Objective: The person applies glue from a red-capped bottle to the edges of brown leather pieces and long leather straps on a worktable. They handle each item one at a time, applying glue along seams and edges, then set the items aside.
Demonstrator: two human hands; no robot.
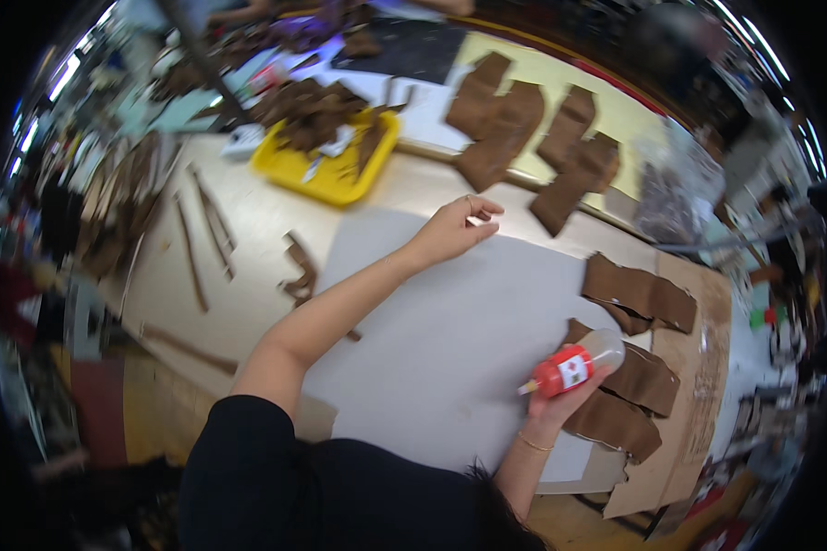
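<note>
My left hand (452,231) hovers over the far part of a grey sheet (413,321), its fingers bent with a gap between thumb and forefinger. Nothing shows in it. Just beyond it lie brown leather pieces (504,133) along the back of the table. At the lower right, my right hand (570,401) is wrapped round a squeeze bottle (563,369), clear at its base and red toward the nozzle. The bottle is tilted, nozzle down to the left. Beside and partly behind it, more brown leather pieces (648,378) rest on the sheet and on cardboard.
A yellow tray (340,193) heaped with brown scraps stands at the back left. Narrow brown strips (191,248) lie on the left of the table. Flat cardboard (703,404) edges the right side. A clear plastic bag (666,197) sits at the back right.
</note>
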